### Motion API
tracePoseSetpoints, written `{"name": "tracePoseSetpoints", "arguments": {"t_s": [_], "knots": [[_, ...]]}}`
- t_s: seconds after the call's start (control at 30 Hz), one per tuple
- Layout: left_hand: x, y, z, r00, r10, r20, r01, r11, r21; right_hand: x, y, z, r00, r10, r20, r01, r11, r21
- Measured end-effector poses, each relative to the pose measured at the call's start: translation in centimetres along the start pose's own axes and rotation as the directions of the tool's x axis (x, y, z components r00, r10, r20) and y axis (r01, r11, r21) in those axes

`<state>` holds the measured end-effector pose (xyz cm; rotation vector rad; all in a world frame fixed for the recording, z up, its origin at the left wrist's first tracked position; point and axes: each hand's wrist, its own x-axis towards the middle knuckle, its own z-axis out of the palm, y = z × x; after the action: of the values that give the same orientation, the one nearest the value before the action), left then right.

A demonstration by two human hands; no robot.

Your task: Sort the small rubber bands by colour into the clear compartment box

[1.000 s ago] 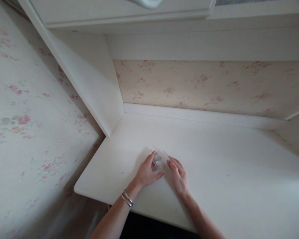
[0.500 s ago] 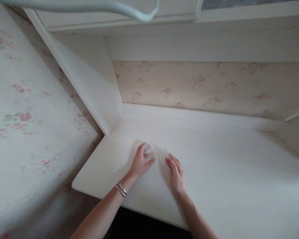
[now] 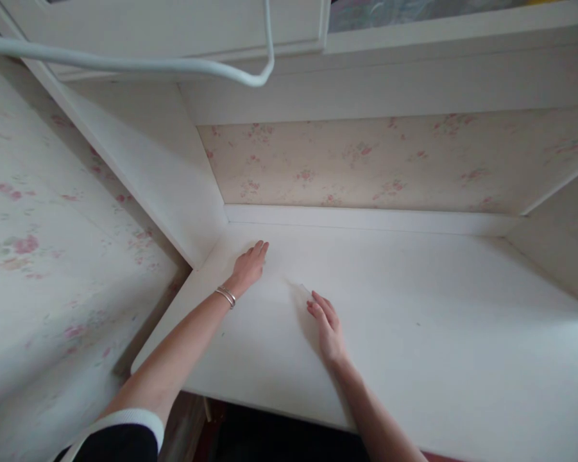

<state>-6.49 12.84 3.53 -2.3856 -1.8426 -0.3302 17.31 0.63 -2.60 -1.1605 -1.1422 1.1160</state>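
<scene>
The left hand (image 3: 248, 265) reaches far forward on a nearly straight arm, palm down, fingers together and extended, with bangles at the wrist and a dark sleeve with a white cuff at the upper arm. The right hand (image 3: 327, 325) lies closer in, palm down with fingers loosely extended, its bare forearm angling in from the lower right.

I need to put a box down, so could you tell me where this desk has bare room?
The desk is bare from the right hand across to the right side panel and back to the rear ledge. The only busy part is the left corner, where the left hand lies and a small clear piece sits.
</scene>
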Motion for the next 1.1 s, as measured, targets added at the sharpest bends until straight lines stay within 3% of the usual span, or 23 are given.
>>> {"name": "tracePoseSetpoints", "arguments": {"t_s": [0.13, 0.27, 0.43, 0.57, 0.67, 0.8, 0.93, 1.1], "knots": [[0.5, -0.8, -0.3, 0.992, 0.123, -0.006, -0.123, 0.991, 0.044, 0.0, -0.3, 0.0, 1.000, -0.031, -0.003, 0.031, 0.999, -0.043], [0.7, -0.8, -1.3, 0.992, 0.113, -0.047, -0.115, 0.993, -0.037, 0.0, -0.1, -0.1, 0.999, -0.039, -0.005, 0.038, 0.998, -0.049], [-0.3, 0.1, -2.4, 0.992, -0.017, -0.125, 0.003, 0.994, -0.110, 0.1, 0.0, -0.1, 1.000, -0.026, 0.013, 0.027, 0.998, -0.059], [-1.9, 1.5, -2.5, 0.951, -0.233, -0.205, 0.161, 0.935, -0.316, -0.1, 0.0, -0.2, 0.999, -0.032, 0.012, 0.033, 0.995, -0.093], [-3.8, 3.1, -1.9, 0.917, -0.359, -0.175, 0.195, 0.785, -0.588, -0.3, 0.0, -0.1, 0.999, -0.049, 0.015, 0.051, 0.988, -0.142], [-6.9, 6.3, -0.7, 0.935, -0.353, 0.013, 0.153, 0.374, -0.915, -0.9, -0.2, 0.2, 0.994, -0.104, 0.034, 0.109, 0.966, -0.233], [-9.6, 9.4, 0.7, 0.934, -0.308, 0.183, 0.223, 0.101, -0.970, -1.2, -0.6, 0.5, 0.978, -0.196, 0.075, 0.210, 0.927, -0.312], [-10.8, 11.6, 1.8, 0.920, -0.285, 0.270, 0.266, -0.052, -0.963, -1.4, -0.9, 0.9, 0.953, -0.285, 0.101, 0.302, 0.885, -0.354]]}}
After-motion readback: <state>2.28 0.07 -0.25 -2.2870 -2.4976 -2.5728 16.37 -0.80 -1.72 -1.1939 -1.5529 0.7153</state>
